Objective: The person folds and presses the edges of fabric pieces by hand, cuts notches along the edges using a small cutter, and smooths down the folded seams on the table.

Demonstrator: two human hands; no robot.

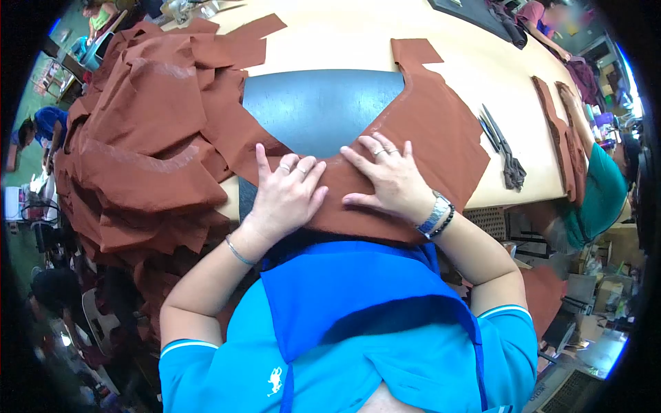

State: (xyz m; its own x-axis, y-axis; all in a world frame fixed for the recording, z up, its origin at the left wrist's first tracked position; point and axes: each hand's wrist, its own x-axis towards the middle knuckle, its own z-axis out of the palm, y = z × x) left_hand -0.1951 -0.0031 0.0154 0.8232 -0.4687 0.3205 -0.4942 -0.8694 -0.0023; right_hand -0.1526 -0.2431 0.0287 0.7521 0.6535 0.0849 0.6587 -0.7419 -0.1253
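A reddish-brown cloth piece (441,131) with a curved inner edge lies over a smooth dark board (323,103) on the table before me. My left hand (286,193) rests on the cloth near the middle of that curve, little finger stretched out and the other fingers bent, with nothing visible in its grasp. To its right, my right hand (389,172) lies spread over the same cloth, its fingertips by the curved edge. Part of the cloth beneath both palms is hidden.
A large heap of brown cloth pieces (138,138) lies on the left. Dark-handled scissors (508,151) are on the cream tabletop (330,41) at right. Further right are folded brown strips (561,138) and a person in a green sleeve (599,196). Other people work at the far edges.
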